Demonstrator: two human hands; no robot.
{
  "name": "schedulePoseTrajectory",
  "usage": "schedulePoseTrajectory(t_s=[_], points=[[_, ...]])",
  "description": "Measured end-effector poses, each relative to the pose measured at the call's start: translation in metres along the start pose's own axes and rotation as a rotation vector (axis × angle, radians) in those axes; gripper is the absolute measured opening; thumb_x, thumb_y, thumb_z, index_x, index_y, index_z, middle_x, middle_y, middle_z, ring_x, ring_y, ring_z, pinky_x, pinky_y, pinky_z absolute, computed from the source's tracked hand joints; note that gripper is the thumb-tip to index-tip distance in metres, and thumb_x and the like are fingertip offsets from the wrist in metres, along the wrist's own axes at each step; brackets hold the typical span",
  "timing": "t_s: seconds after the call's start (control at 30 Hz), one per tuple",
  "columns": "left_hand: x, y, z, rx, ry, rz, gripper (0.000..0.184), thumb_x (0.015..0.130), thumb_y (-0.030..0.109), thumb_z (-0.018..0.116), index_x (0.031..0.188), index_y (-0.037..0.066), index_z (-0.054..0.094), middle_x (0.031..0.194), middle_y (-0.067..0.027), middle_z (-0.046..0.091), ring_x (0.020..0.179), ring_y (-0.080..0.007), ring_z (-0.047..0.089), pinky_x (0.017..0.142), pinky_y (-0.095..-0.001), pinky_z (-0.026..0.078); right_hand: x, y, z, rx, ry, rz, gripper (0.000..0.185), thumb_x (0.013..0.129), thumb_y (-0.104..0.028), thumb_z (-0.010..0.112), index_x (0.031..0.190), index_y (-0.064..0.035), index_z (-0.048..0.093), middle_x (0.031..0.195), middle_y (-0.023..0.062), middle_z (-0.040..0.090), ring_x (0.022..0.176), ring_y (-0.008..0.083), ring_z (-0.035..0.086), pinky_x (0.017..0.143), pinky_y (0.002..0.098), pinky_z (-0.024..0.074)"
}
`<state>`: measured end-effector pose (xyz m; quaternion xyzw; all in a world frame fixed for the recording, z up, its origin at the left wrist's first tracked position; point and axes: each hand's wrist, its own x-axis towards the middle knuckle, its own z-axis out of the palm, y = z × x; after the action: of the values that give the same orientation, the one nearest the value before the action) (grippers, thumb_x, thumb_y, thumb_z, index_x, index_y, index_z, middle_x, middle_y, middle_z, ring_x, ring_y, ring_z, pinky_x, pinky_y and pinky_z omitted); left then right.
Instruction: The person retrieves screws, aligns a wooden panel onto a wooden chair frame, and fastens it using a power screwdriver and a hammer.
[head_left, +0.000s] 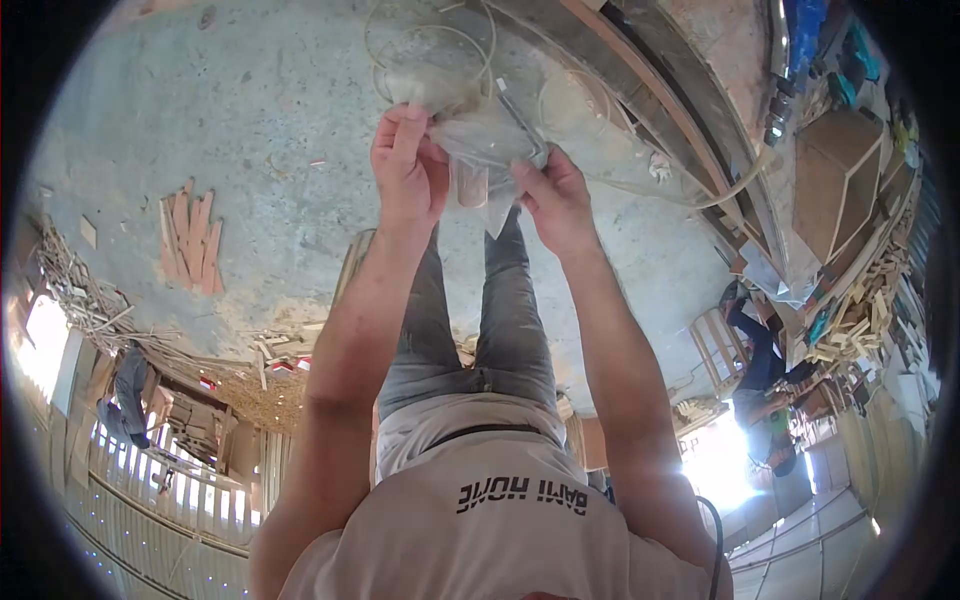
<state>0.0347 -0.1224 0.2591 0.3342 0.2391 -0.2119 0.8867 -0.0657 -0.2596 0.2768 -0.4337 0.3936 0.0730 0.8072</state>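
A crumpled sheet or bag of clear plastic (475, 140) is stretched between my two hands above the floor. My left hand (408, 170) is closed on its left side, the thumb and fingers pinching it. My right hand (555, 200) pinches its right side. A clear flap hangs down between them. By my right fingers, a slim dark rod (517, 108) with a pale tip slants up; whether it is inside the plastic I cannot tell. Translucent hose (485, 30) loops just beyond my hands.
Long curved boards (650, 75) run along the right, near a brown box-like piece (835, 170). Several wood strips (192, 240) lie on the concrete floor (300, 90) at left. Scrap wood lines the edges. Another person (765, 370) is at the far right.
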Motion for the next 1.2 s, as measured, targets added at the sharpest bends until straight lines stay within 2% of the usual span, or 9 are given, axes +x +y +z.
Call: schedulePoseTrajectory(t_s=[0.23, 0.5, 0.63, 0.73, 0.83, 0.9, 1.03, 1.1, 1.2], points=[[-0.018, 0.029, -0.003, 0.087, -0.093, -0.015, 0.018, 0.094, 0.022, 0.057, 0.094, 0.004, 0.061, 0.083, -0.0043, 0.063, 0.064, -0.0100, 0.055, 0.064, -0.0234, 0.044, -0.012, 0.002, -0.007, 0.053, -0.120, 0.073, 0.017, 0.089, -0.022, 0.067, 0.097, -0.0099, 0.058, 0.084, -0.0031, 0.061, 0.069, 0.0053, 0.054, 0.062, 0.0219, 0.0446], [-0.061, -0.016, 0.025, 0.171, -0.145, -0.162, 0.029, 0.094, 0.027, 0.054, 0.099, 0.000, 0.061, 0.089, -0.0064, 0.063, 0.074, -0.0129, 0.059, 0.066, -0.0247, 0.046, -0.025, 0.010, -0.014, 0.425, -0.017, 0.074, 0.042, 0.092, -0.031, 0.061, 0.125, -0.0082, 0.049, 0.109, 0.0043, 0.060, 0.096, 0.0161, 0.058, 0.078, 0.0325, 0.0490], [-0.100, -0.065, 0.022, 0.348, -0.437, -0.285, 0.015, 0.087, 0.016, 0.065, 0.094, 0.003, 0.063, 0.092, -0.0061, 0.064, 0.077, -0.0127, 0.060, 0.068, -0.0262, 0.047, -0.029, 0.033, -0.048, 0.491, -0.150, 0.079, 0.055, 0.091, -0.037, 0.059, 0.134, -0.0083, 0.042, 0.123, 0.0116, 0.056, 0.113, 0.0284, 0.053, 0.093, 0.0455, 0.0461], [-0.099, -0.061, 0.034, 0.880, -0.828, -0.096, 0.010, 0.083, 0.011, 0.069, 0.090, 0.005, 0.064, 0.090, -0.0074, 0.063, 0.077, -0.0151, 0.061, 0.069, -0.0280, 0.047, -0.038, 0.041, -0.059, 0.646, -0.136, 0.101, 0.062, 0.090, -0.041, 0.058, 0.138, -0.0077, 0.038, 0.126, 0.0172, 0.054, 0.120, 0.0352, 0.050, 0.097, 0.0558, 0.0439], [-0.101, -0.071, 0.024, 0.955, -0.930, -0.011, 0.011, 0.079, 0.008, 0.071, 0.088, 0.005, 0.064, 0.088, -0.0076, 0.063, 0.079, -0.0186, 0.061, 0.071, -0.0295, 0.048, -0.044, 0.049, -0.080, 0.678, -0.050, 0.134, 0.062, 0.090, -0.039, 0.058, 0.139, -0.0089, 0.036, 0.124, 0.0186, 0.055, 0.115, 0.0359, 0.053, 0.093, 0.0566, 0.0472], [-0.098, -0.071, 0.020, 0.975, -0.865, 0.094, 0.013, 0.078, 0.008, 0.070, 0.089, 0.005, 0.064, 0.090, -0.0078, 0.064, 0.084, -0.0199, 0.062, 0.074, -0.0308, 0.049, -0.032, 0.044, -0.094, 0.712, -0.063, 0.186, 0.062, 0.090, -0.036, 0.059, 0.140, -0.0105, 0.034, 0.122, 0.0185, 0.055, 0.111, 0.0350, 0.055, 0.089, 0.0552, 0.0503], [-0.096, -0.051, -0.005, 1.023, -0.663, 0.131, 0.016, 0.078, 0.007, 0.069, 0.093, 0.004, 0.064, 0.098, -0.0091, 0.065, 0.094, -0.0226, 0.062, 0.080, -0.0319, 0.049, 0.007, 0.015, -0.124, 0.712, 0.090, -0.165, 0.050, 0.093, -0.034, 0.054, 0.136, -0.0129, 0.040, 0.121, 0.0139, 0.054, 0.100, 0.0325, 0.058, 0.088, 0.0484, 0.0525], [-0.099, -0.041, -0.046, 1.126, -0.474, -0.007, 0.017, 0.082, 0.007, 0.067, 0.097, 0.003, 0.064, 0.103, -0.0123, 0.065, 0.096, -0.0260, 0.062, 0.084, -0.0324, 0.048, 0.024, -0.031, -0.113, 0.504, 0.501, -0.263, 0.042, 0.094, -0.035, 0.051, 0.128, -0.0113, 0.046, 0.122, 0.0104, 0.056, 0.100, 0.0306, 0.059, 0.087, 0.0459, 0.0528], [-0.105, -0.036, -0.129, 1.367, -0.220, -0.237, 0.016, 0.085, 0.013, 0.064, 0.097, 0.002, 0.063, 0.099, -0.0165, 0.064, 0.093, -0.0309, 0.062, 0.080, -0.0348, 0.048, 0.049, -0.069, -0.157, 0.404, 0.694, -0.322, 0.030, 0.094, -0.030, 0.051, 0.116, -0.0093, 0.054, 0.114, 0.0098, 0.060, 0.098, 0.0287, 0.060, 0.085, 0.0459, 0.0538]])
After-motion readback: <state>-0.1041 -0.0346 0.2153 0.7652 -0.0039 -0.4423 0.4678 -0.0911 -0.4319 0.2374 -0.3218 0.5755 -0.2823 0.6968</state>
